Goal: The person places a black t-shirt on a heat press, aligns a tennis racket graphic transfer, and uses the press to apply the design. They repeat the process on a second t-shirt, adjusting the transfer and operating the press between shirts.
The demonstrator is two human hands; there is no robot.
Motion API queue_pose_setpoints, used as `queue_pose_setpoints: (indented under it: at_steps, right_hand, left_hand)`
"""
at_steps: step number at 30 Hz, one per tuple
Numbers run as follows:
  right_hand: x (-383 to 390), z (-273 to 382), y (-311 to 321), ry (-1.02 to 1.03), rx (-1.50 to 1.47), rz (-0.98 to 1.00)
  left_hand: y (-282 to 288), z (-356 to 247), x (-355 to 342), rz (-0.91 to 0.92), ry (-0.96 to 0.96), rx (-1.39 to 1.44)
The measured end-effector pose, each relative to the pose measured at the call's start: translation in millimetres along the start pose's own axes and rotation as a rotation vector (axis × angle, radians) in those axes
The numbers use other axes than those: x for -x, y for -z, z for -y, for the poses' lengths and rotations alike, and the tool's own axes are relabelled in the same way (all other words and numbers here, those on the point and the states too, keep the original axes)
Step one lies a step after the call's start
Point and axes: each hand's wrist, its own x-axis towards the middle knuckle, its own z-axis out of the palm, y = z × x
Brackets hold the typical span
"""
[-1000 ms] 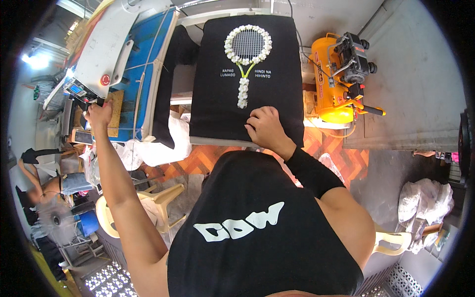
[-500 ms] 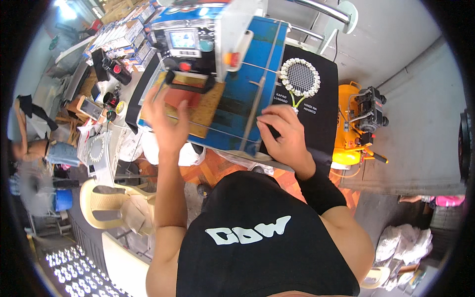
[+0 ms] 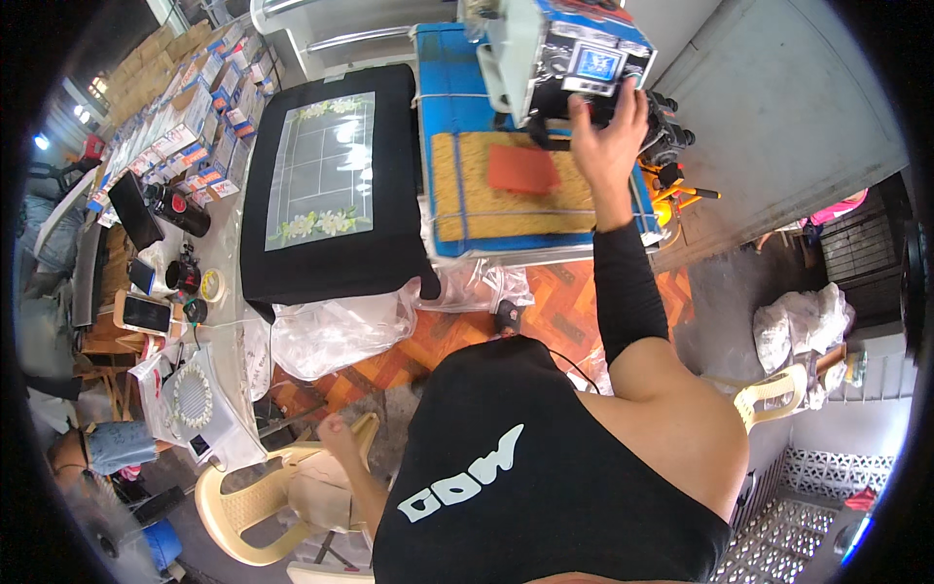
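On the far left, a phone [image 3: 146, 312] lies on a white table [image 3: 226, 243]. Beyond it stand a bottle [image 3: 182, 211] and stacked boxes [image 3: 180, 136]. Nearer the person, at the table's near end, is a sheet [image 3: 209, 428] printed with a white flower ring, and beside it a cream chair [image 3: 222, 492].

Next comes a black shirt [image 3: 336, 275], spread flat. On it lies a clear-looking film [image 3: 326, 175] with 2 bunches of white flowers, 1 at the far edge and 1 at the near.

The left hand [image 3: 339, 438] is low over the chair, its fingers curled in; I cannot tell whether it holds anything.

To the right is a blue bed [image 3: 446, 112] bearing a tan board [image 3: 467, 200], with a red pad [image 3: 520, 168] on the board. Over the bed's far right part sits a machine [image 3: 559, 78] with 1 lit screen [image 3: 596, 64].

The right hand [image 3: 608, 146] is at the machine's front, thumb and fingers spread wide around the area below the screen. At the right stands a partly hidden yellow compressor [image 3: 664, 209].
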Motion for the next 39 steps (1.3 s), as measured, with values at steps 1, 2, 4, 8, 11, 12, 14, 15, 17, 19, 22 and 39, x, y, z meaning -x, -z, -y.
queue_pose_setpoints:
  at_steps: [1, 2, 4, 8, 11, 12, 14, 15, 17, 19, 22, 39]
  right_hand:
    - [-3, -8, -2, -0.024, -0.003, -0.047]
    - [-6, -18, -3, -0.079, -0.007, -0.069]
    - [-9, -33, -6, -0.113, 0.004, -0.128]
    - [-20, -64, -4, -0.131, 0.007, -0.190]
    - [-18, -79, -5, -0.190, 0.047, -0.242]
    - [-18, -84, -5, -0.211, 0.065, -0.248]
    - [-19, -90, -4, -0.183, 0.072, -0.288]
    - [-20, -92, -2, -0.237, 0.044, -0.277]
    - [-26, -92, 6, -0.288, 0.039, -0.246]
    - [-28, -80, 11, -0.156, 0.165, -0.326]
    - [-8, -33, 8, 0.096, 0.044, -0.459]
    - [261, 107, -56, -0.964, -0.782, 1.414]
  left_hand:
    - [-4, 15, 14, 0.053, -0.008, -0.009]
    - [-8, 24, 29, 0.093, 0.042, -0.043]
    - [-13, 31, 32, 0.138, 0.021, -0.049]
    - [-9, 21, 0, 0.360, 0.032, -0.272]
    - [-14, 9, -40, 0.270, -0.136, -0.295]
    - [-15, 6, -51, 0.273, -0.150, -0.203]
    - [-21, -1, -72, 0.323, -0.109, -0.067]
    - [-25, -6, -83, 0.359, -0.056, -0.017]
    - [-35, -18, -102, 0.425, 0.079, 0.064]
    - [-39, -32, -119, 0.475, 0.332, 0.348]
    - [-35, -57, -153, 0.415, 0.668, 0.780]
    - [9, -114, -325, 0.403, 0.265, -0.398]
